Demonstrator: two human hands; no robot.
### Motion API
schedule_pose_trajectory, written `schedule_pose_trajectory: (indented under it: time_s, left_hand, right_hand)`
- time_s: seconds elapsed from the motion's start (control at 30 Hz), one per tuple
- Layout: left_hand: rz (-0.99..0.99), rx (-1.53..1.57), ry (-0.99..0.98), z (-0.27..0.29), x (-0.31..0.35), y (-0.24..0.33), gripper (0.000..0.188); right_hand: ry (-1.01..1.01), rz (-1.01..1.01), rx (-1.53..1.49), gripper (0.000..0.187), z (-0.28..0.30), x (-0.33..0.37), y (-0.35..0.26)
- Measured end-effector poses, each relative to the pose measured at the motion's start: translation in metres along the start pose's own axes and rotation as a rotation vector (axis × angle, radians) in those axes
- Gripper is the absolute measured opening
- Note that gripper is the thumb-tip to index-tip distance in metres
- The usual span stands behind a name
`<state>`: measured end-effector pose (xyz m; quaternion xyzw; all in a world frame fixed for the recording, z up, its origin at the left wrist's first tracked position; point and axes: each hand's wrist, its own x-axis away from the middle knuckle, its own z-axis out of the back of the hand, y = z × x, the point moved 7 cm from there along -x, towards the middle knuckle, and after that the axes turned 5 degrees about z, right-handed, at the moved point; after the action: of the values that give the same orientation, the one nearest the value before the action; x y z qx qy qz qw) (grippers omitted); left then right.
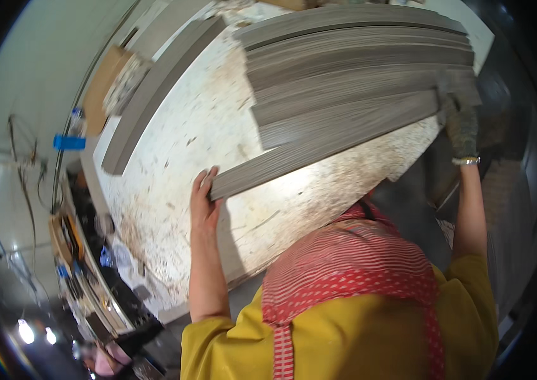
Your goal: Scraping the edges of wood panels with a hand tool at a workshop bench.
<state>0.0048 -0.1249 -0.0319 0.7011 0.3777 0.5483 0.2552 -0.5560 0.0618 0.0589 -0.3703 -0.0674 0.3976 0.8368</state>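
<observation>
Showing streaked wood grain: long, narrow grey-brown board.

The plank at centre is streaked grey-brown. The counter is white, brown-specked. The apron is red-and-white, striped and dotted.

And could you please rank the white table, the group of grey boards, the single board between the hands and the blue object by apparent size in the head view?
Largest to smallest:
1. White table, partly covered
2. Group of grey boards
3. Single board
4. Blue object
</observation>
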Motion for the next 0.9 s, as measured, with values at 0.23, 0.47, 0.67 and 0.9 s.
schedule_pose_trajectory:
  time_s: [0.23,0.47,0.67,0.9]
  left_hand:
    - [-0.040,0.394,-0.083,-0.035,0.022,-0.006,0.038]
    - [-0.105,0.474,-0.057,-0.032,0.042,-0.008,0.054]
    - [-0.154,0.487,-0.106,-0.038,0.040,0.001,0.060]
    - [-0.159,0.420,-0.138,-0.048,0.036,0.003,0.062]
  right_hand:
    - [-0.569,0.997,0.136,0.011,-0.198,0.149,-0.257]
    - [-0.747,0.706,0.242,0.014,-0.222,0.120,-0.254]
    - [-0.510,1.072,0.196,0.011,-0.232,0.159,-0.290]
    - [-0.364,1.226,0.124,0.012,-0.235,0.176,-0.282]
